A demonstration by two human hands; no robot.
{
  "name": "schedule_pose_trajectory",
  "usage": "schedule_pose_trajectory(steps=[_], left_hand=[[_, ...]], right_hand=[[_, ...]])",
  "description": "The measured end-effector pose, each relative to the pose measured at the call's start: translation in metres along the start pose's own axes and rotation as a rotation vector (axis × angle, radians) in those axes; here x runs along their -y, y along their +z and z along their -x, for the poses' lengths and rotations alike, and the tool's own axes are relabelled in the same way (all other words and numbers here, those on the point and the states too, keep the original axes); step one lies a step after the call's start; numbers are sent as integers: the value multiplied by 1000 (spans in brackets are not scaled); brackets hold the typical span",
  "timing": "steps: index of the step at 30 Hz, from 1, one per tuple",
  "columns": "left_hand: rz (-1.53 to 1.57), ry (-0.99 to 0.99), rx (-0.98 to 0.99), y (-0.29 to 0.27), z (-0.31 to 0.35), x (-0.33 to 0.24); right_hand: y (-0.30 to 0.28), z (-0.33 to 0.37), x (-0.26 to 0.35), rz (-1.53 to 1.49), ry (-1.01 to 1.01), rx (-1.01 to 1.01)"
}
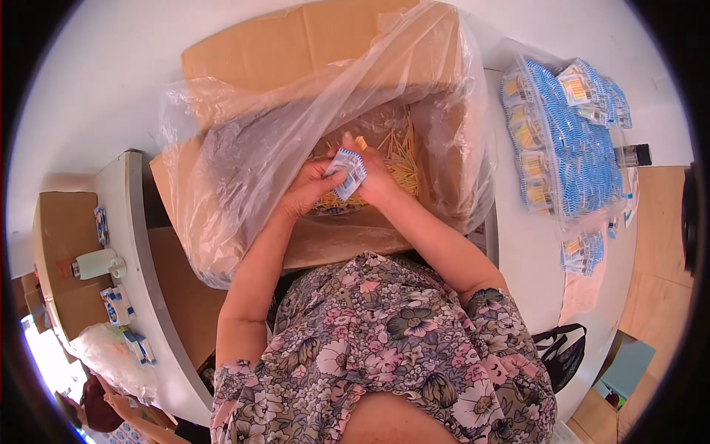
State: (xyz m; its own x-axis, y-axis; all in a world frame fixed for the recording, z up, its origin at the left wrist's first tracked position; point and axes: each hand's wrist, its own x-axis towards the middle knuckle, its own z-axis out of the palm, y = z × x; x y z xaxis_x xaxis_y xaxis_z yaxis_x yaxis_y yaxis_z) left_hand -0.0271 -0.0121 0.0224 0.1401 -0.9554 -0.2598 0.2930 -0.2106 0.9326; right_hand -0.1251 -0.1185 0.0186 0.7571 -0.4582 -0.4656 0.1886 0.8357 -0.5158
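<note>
In front of me a large cardboard box [310, 44] is lined with a clear plastic bag [244, 159]. Many thin yellow sticks [403, 159] lie loose at its bottom. Over them, my left hand [307, 194] pinches a small blue-and-white packet [347, 174], thumb across its front. My right hand [377, 177] is closed just behind and right of the packet. A short bundle of yellow sticks [361, 143] pokes out at its fingertips. The packet hides part of the right palm, so whether that hand also touches the packet is unclear.
On the right, a clear plastic tub [551, 200] holds many filled blue-and-white packets [588, 159]. More packets [583, 253] lie nearer me, by a black bag [566, 355]. A pale green bottle [100, 264] stands at left; another person's hand [118, 403] shows lower left.
</note>
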Motion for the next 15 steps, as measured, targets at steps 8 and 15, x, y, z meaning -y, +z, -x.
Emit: schedule_pose_trajectory(steps=[8, 15], left_hand=[[-2, 114, -168, 31, 5, -27], [27, 109, -263, 49, 16, -40]], right_hand=[[-8, 25, 58, 814, -507, -137], [16, 78, 108, 644, -350, -91]])
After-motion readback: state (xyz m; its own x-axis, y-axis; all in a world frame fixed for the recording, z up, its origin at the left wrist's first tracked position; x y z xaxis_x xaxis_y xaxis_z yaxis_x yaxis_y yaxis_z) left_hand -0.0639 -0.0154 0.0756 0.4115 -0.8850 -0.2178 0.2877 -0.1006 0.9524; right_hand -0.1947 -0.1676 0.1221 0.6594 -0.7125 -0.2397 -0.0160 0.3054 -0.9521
